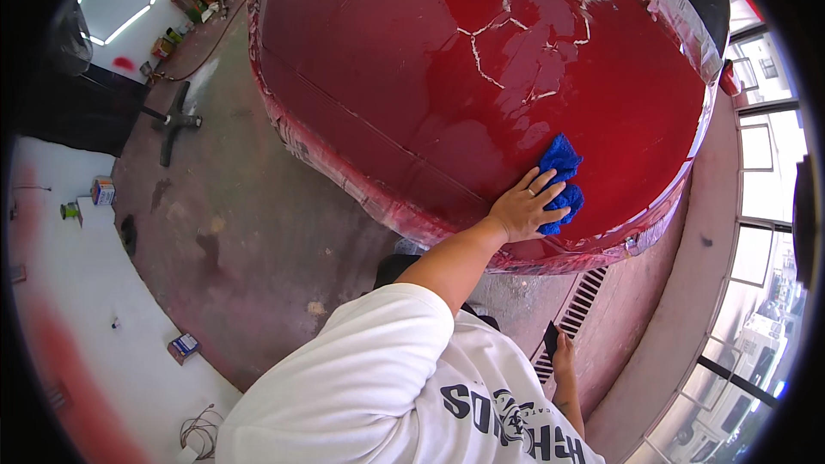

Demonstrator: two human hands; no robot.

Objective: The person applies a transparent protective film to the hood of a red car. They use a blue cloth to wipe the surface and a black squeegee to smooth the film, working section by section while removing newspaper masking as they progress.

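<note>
A glossy red car panel (481,163), the hood by its shape, fills the upper middle of the view. My left hand (521,208) lies on its near right part, fingers spread over a crumpled blue cloth (560,159) and pressing it to the surface. Some of the cloth sticks out beyond the fingertips. Down by my right side, away from the panel, my right hand (563,359) grips a thin, flat black piece (551,338); its exact kind does not show.
Stained masking sheet (326,167) wraps the panel's edge. A floor grate (583,302) runs below its near right end. At left are a black stand base (176,122) and small boxes (103,191) by a white wall. Cans (185,4) line the far left; windows stand right.
</note>
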